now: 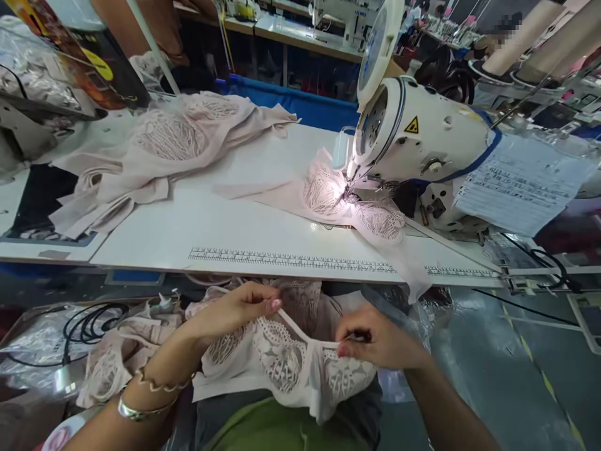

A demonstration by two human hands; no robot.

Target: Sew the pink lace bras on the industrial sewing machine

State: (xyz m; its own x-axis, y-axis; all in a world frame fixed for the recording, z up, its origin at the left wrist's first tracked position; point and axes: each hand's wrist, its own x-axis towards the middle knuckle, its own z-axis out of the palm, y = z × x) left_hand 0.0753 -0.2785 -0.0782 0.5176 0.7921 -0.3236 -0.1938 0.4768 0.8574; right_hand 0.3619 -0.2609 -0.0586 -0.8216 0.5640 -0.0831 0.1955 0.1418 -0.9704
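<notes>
Fingertips (275,305) pinching thin strap (305,335), pale lace piece (282,360)

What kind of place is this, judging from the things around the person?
Most likely a garment sewing workshop. An industrial sewing machine stands on a white table, pale lace fabric pieces lie piled there, and more sewing machines stand on benches behind.

A white sewing machine (422,144) stands on the table (197,225) beside piled pink fabric (159,150).
</notes>
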